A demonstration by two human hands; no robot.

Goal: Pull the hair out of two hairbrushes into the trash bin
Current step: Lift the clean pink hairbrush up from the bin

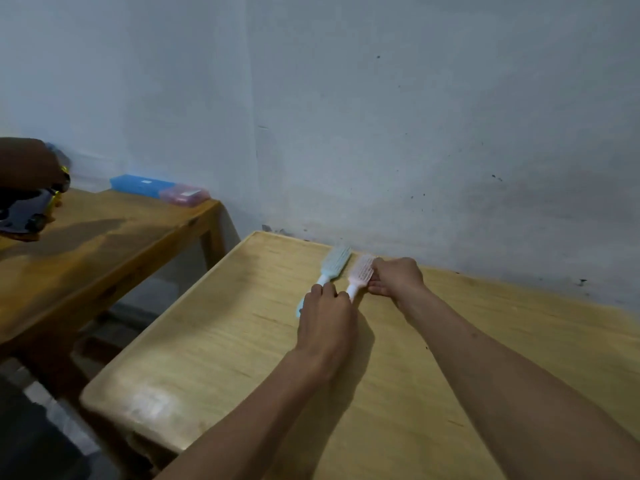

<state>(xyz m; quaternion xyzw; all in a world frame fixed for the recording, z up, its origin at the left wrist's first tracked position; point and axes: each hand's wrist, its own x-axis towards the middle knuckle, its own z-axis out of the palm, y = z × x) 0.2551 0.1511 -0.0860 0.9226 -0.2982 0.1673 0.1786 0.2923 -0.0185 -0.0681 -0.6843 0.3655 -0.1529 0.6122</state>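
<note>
— Two hands, both out over the table. What are they on?

— The left hand lies nearest, fingers curled down on the handle end of the pink brush, pinning it to the wood. Its side also lies over the handle of the blue brush, which sits just left of the pink one. The right hand is just right of the pink brush, fingers bent in against the bristle head. Whether it has pinched any hair, I cannot tell.

— So which step is this?

— I'd judge the first brush is only starting: one hand steadies, the other goes for the hair. The blue brush looks untouched.

— And next?

— A firm pinch at the bristle roots, then a pull up and away while the left hand keeps the handle down. After that, a carry to the bin, which is not in sight, so the person must turn to find it.

— Anything past the pink brush?

— Far to its left, on another table, a blue case and a pink case lie against the wall.

— Any writing?

— Each case has a small pale label, too small to read. No brand shows on either brush.
</note>
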